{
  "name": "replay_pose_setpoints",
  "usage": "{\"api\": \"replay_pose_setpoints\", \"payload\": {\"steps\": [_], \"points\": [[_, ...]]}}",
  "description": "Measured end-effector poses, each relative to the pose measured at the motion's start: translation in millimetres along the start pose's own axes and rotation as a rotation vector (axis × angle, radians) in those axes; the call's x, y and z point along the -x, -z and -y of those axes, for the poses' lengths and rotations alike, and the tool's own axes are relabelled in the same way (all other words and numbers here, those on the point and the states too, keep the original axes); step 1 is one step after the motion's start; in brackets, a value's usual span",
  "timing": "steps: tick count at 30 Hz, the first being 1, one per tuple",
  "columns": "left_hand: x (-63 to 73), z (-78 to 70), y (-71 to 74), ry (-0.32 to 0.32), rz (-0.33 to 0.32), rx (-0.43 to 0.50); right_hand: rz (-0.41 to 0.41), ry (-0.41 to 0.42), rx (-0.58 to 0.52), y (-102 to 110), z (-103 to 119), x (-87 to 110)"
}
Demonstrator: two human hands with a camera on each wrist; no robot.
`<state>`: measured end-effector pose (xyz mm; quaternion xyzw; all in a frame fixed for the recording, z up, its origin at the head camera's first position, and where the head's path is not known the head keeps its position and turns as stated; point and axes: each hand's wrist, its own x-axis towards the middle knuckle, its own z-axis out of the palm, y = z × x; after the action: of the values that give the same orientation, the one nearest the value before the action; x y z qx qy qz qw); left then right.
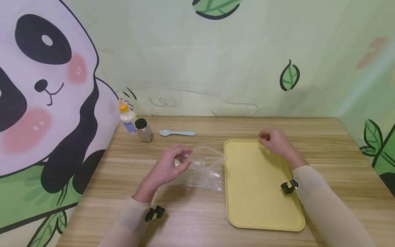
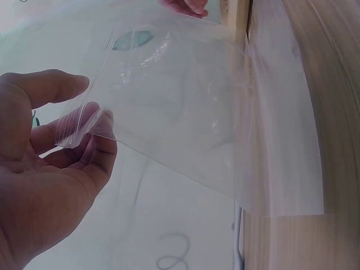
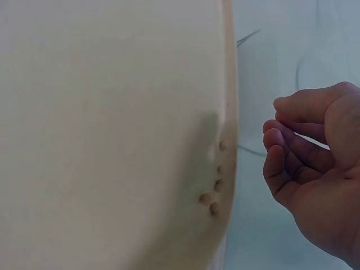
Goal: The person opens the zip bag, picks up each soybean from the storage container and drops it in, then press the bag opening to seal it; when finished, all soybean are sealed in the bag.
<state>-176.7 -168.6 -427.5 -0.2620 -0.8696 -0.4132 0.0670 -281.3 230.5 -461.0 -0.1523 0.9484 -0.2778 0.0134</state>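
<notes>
A clear zip bag (image 1: 205,180) stands at the tray's left side, its mouth parted. My left hand (image 1: 170,166) holds the bag's near-left top corner; in the left wrist view the fingers (image 2: 101,160) curl at that corner and the thumb stands apart. Over the far edge of the yellow tray (image 1: 256,188) is my right hand (image 1: 276,141), thumb and fingertips drawn together. Nothing shows between them, though something tiny could be hidden. Several small brown round pieces (image 3: 218,185) lie along the tray's rim in the right wrist view, near that hand.
Behind the bag lies a light blue spoon (image 1: 182,133). At the back left stand a square jar (image 1: 145,133) with a black lid and a white bottle (image 1: 128,120) with a yellow nozzle cap. A painted wall (image 1: 200,68) bounds the wooden table at the back.
</notes>
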Motion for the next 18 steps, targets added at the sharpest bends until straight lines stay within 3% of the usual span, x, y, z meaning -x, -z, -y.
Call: {"api": "replay_pose_setpoints", "payload": {"steps": [8,18], "points": [[-0.7,0.5,0.4,-0.002,-0.001,-0.004,0.041,-0.044,0.027,-4.8,-13.2,-0.3],[0.2,1.5,0.2,-0.001,-0.002,-0.005,0.036,-0.015,0.148,-8.9,-19.8,0.2]]}}
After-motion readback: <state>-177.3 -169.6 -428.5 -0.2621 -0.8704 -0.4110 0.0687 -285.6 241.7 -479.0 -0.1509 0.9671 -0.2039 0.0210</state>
